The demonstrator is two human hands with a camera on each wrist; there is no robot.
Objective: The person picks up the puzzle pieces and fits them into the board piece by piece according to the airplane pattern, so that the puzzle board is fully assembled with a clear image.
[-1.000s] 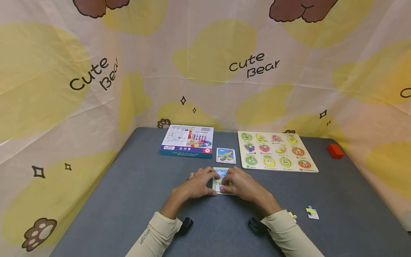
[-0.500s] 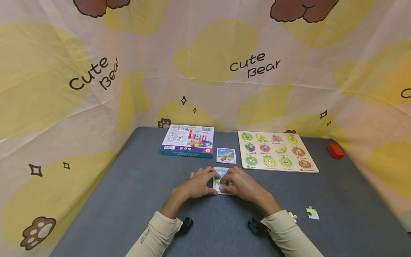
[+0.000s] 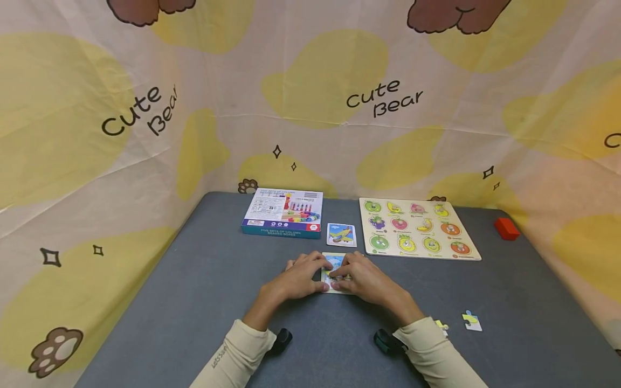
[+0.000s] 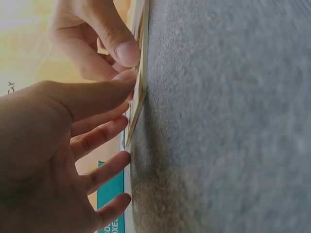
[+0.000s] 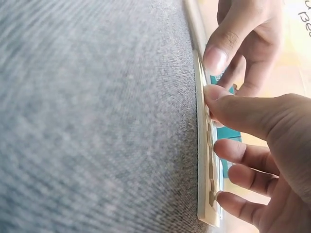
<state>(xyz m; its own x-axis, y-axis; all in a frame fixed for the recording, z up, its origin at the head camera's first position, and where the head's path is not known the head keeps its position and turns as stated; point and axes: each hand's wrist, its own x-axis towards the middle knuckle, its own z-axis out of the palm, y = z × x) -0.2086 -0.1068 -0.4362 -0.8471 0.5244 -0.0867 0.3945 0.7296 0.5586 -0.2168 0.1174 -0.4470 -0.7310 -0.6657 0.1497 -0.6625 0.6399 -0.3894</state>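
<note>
A small picture jigsaw puzzle (image 3: 328, 277) in a pale wooden tray lies between both hands, partly covered by them. My left hand (image 3: 303, 276) reaches in from the left, thumb at the near left corner and index fingertip on the picture. Its other fingers spread past the tray's edge in the left wrist view. My right hand (image 3: 366, 277) bends over the right half, thumb and index fingertip together pinching a puzzle piece low on the picture. That piece is mostly hidden by the fingers. In the right wrist view, the tray (image 5: 206, 194) shows edge-on beside the thumb.
Behind the puzzle lies an airplane picture card (image 3: 342, 235). A boxed bead set (image 3: 283, 213) stands back left, a fruit board (image 3: 419, 228) back right. A red block (image 3: 506, 229) sits far right. Two loose puzzle pieces (image 3: 471, 320) lie near the right forearm, one partly behind the sleeve.
Both hands stay in place over the puzzle. The right index fingertip and thumb shift slightly on the picture.
</note>
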